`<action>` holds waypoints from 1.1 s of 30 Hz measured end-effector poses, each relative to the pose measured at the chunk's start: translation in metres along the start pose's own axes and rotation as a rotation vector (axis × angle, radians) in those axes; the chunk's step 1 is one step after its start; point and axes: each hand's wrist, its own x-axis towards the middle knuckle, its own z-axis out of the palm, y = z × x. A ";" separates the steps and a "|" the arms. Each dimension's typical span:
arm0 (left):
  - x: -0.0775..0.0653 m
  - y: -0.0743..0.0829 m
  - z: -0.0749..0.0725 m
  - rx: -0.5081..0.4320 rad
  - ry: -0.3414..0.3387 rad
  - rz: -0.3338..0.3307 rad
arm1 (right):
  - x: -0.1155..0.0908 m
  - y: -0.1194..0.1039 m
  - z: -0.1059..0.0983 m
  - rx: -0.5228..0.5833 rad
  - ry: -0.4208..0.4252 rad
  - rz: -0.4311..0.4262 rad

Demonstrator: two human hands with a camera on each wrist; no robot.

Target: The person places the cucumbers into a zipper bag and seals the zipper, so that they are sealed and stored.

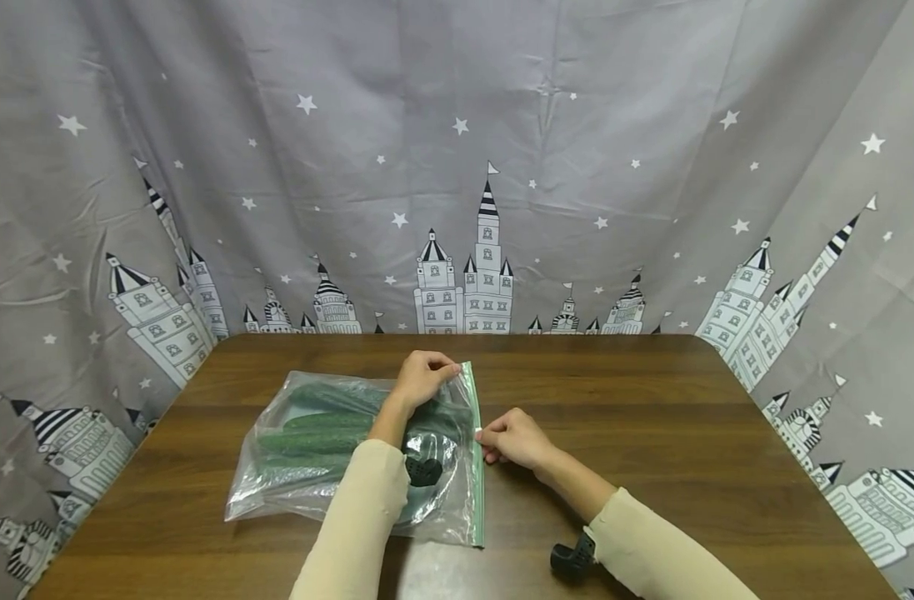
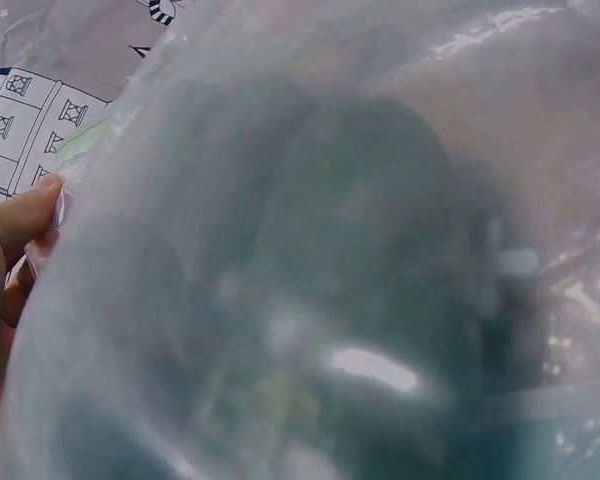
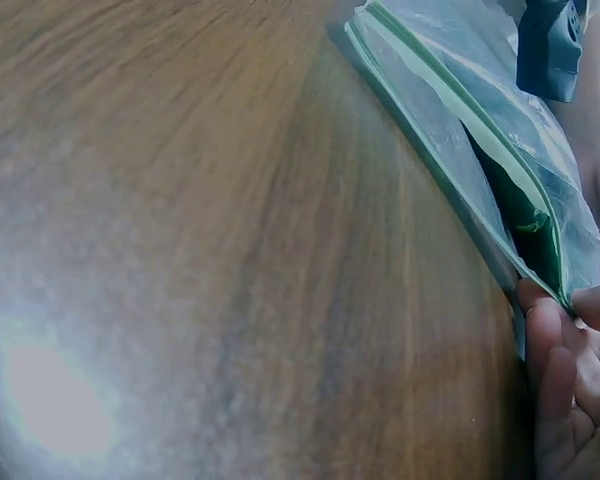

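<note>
A large clear zip bag (image 1: 442, 521) lies on its side, with several long green cucumbers (image 1: 322, 439) inside. Its green-edged zip strip (image 1: 477, 487) runs along the right end. My left hand (image 1: 421, 377) reaches over the bag and pinches the far end of that strip between thumb and finger. Partway along the strip, my right hand (image 1: 518, 439) pinches it, its other fingers curled beneath. In the right wrist view the bag's mouth (image 3: 515, 205) gapes on the near side of this pinch. Blurred plastic covers most of the left wrist view, with the left fingertips (image 2: 42, 195) at its left side.
The bag rests on a brown wooden table (image 1: 651, 417). Behind it hangs a grey curtain (image 1: 576, 150) printed with castles and stars. Black wrist cameras sit on the left wrist (image 1: 424, 472) and right wrist (image 1: 572, 557).
</note>
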 end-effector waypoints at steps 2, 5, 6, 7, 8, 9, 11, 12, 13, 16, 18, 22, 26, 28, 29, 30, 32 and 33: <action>0.000 0.000 0.000 -0.003 0.000 0.003 | -0.002 0.000 0.001 0.007 -0.013 0.002; 0.000 0.000 -0.001 0.004 0.010 0.012 | -0.005 0.000 0.002 0.017 -0.036 -0.001; 0.000 0.000 -0.002 0.007 0.014 0.015 | -0.006 0.000 0.003 0.017 -0.041 -0.005; 0.001 -0.001 -0.002 0.012 0.018 0.016 | -0.007 0.000 0.004 0.017 -0.045 -0.010; 0.001 -0.001 -0.003 0.016 0.021 0.016 | -0.007 0.000 0.004 0.017 -0.046 -0.014; 0.001 -0.001 -0.003 0.019 0.020 0.014 | -0.008 0.000 0.005 0.019 -0.046 -0.014; 0.000 -0.001 -0.004 0.019 0.012 0.005 | -0.009 0.001 0.006 0.020 -0.050 -0.011; 0.000 -0.001 -0.004 0.015 0.008 -0.002 | -0.010 0.002 0.006 0.020 -0.053 -0.007; 0.000 -0.001 -0.004 0.012 0.004 -0.008 | -0.010 0.002 0.006 0.018 -0.055 -0.004; -0.001 0.000 -0.003 0.002 -0.008 -0.011 | -0.014 0.002 0.005 0.008 -0.062 0.009; -0.001 0.000 -0.003 0.002 -0.008 -0.003 | -0.016 0.002 0.004 0.004 -0.066 0.014; 0.000 -0.002 -0.002 -0.002 0.001 0.006 | -0.020 0.002 0.002 0.010 -0.088 0.019; 0.001 -0.002 -0.002 -0.005 0.005 0.002 | -0.023 0.002 0.001 0.029 -0.117 0.018; 0.001 -0.002 -0.002 -0.006 0.005 0.004 | -0.025 0.003 0.001 0.034 -0.125 0.018; 0.001 -0.001 -0.002 -0.007 0.004 0.001 | -0.025 0.003 0.001 0.038 -0.130 0.019; 0.001 -0.001 -0.001 -0.008 0.004 0.000 | -0.026 0.003 0.002 0.040 -0.133 0.021; 0.001 -0.001 -0.001 -0.008 0.005 -0.007 | -0.028 0.003 0.002 0.049 -0.133 0.023; 0.001 -0.001 -0.001 -0.009 0.007 -0.010 | -0.029 0.002 0.002 0.057 -0.134 0.024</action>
